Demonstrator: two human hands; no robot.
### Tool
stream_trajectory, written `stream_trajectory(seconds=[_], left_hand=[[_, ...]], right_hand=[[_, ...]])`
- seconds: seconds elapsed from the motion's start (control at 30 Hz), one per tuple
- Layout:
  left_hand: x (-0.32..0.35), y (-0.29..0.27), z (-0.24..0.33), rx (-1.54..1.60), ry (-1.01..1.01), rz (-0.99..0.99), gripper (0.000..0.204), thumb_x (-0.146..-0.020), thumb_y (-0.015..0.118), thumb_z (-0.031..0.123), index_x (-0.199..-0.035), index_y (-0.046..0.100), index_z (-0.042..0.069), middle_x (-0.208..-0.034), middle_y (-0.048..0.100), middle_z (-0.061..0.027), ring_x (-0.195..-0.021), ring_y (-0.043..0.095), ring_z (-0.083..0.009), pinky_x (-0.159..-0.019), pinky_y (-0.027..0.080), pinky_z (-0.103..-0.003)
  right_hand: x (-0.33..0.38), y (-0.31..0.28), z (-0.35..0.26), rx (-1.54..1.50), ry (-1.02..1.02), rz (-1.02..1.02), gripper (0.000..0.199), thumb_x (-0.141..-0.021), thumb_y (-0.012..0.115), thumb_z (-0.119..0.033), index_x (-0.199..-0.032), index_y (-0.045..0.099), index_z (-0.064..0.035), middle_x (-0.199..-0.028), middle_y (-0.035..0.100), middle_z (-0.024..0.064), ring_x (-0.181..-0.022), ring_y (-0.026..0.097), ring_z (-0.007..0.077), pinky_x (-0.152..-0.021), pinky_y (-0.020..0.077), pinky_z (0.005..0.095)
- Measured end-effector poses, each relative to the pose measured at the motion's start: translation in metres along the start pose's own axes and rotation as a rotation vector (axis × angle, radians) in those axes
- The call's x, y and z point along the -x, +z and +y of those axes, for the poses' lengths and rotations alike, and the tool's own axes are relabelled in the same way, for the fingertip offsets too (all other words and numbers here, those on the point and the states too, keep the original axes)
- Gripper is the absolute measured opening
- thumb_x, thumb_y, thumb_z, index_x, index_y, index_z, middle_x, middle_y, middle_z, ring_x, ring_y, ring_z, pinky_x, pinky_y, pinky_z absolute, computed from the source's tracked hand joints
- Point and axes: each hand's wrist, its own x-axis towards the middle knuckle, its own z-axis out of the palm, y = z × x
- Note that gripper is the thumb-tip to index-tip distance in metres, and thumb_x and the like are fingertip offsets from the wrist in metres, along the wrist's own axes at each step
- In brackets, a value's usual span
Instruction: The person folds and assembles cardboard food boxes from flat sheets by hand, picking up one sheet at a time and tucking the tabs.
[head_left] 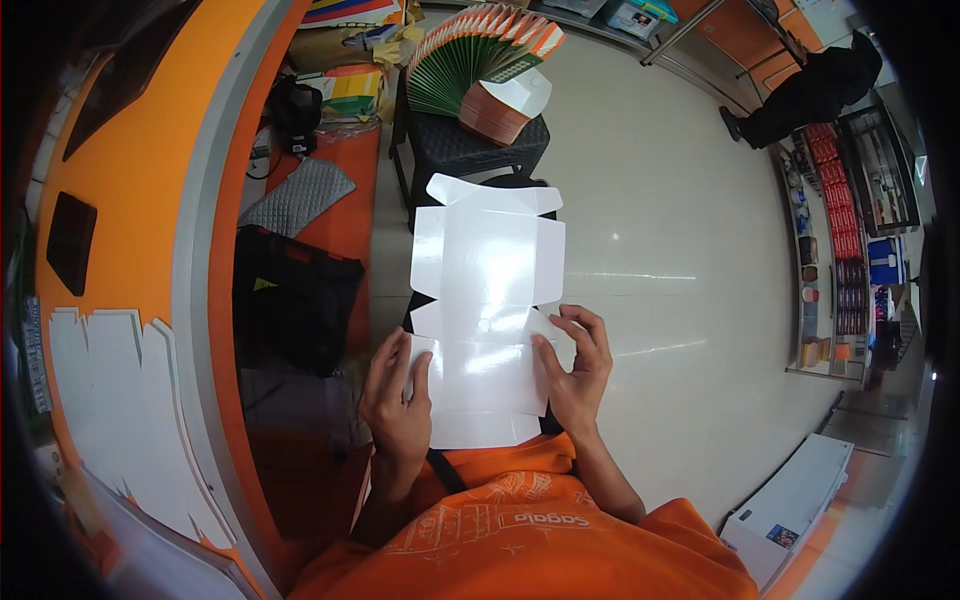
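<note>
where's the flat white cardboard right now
In the head view, the white cardboard is near the middle, between the left hand and the right hand, with a black stool just above it in the picture.

Dressed in an orange shirt, printed with pale line drawings and lettering; crossed, below and right of the left grip, by a dark strap; bare at both forearms.

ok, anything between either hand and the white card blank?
Nothing visible. The left hand and right hand both touch the white card blank directly, at the side flaps of its nearer half.
</note>
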Motion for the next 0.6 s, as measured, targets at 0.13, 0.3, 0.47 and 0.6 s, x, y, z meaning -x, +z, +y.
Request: stream_trajectory(seconds=[0.13, 0.3, 0.47, 0.6], left_hand=[[0.002, -0.007, -0.003, 0.08, -0.007, -0.059, 0.022, -0.082, 0.076, -0.003, -0.103, 0.071, -0.003, -0.098, 0.07, -0.013, -0.088, 0.068, -0.0233, -0.074, 0.053, -0.034], [0.002, -0.016, 0.008, 0.508, -0.376, -0.188, 0.022, -0.088, 0.07, -0.004, -0.109, 0.066, -0.004, -0.101, 0.069, -0.0083, -0.088, 0.066, -0.0156, -0.075, 0.052, -0.027], [-0.003, -0.027, 0.0, 1.056, -0.66, -0.334, 0.026, -0.1, 0.059, 0.008, -0.122, 0.06, -0.005, -0.111, 0.066, -0.0064, -0.094, 0.063, -0.0124, -0.083, 0.05, -0.027], [0.006, -0.022, -0.018, 1.535, -0.748, -0.705, 0.047, -0.104, 0.05, 0.029, -0.14, 0.046, -0.002, -0.128, 0.058, -0.009, -0.111, 0.058, -0.0126, -0.093, 0.047, -0.03]], right_hand=[[-0.001, -0.009, -0.012, -0.092, 0.187, -0.105, 0.025, -0.085, 0.073, 0.002, -0.109, 0.068, 0.0023, -0.096, 0.062, 0.0057, -0.094, 0.058, 0.0148, -0.085, 0.0477, 0.0284], [-0.001, -0.011, -0.014, -0.292, 0.291, 0.022, 0.025, -0.088, 0.07, 0.001, -0.113, 0.066, 0.0028, -0.089, 0.06, 0.0004, -0.088, 0.055, 0.0104, -0.081, 0.045, 0.0242], [-0.007, -0.019, -0.015, -0.615, 0.503, -0.009, 0.029, -0.093, 0.065, 0.002, -0.121, 0.061, 0.0038, -0.084, 0.053, -0.0039, -0.078, 0.048, 0.003, -0.072, 0.0404, 0.0187], [-0.006, -0.014, -0.021, -0.621, 0.512, 0.044, 0.025, -0.094, 0.064, 0.001, -0.119, 0.062, 0.004, -0.084, 0.051, -0.0042, -0.073, 0.045, 0.0011, -0.069, 0.0386, 0.0178]])
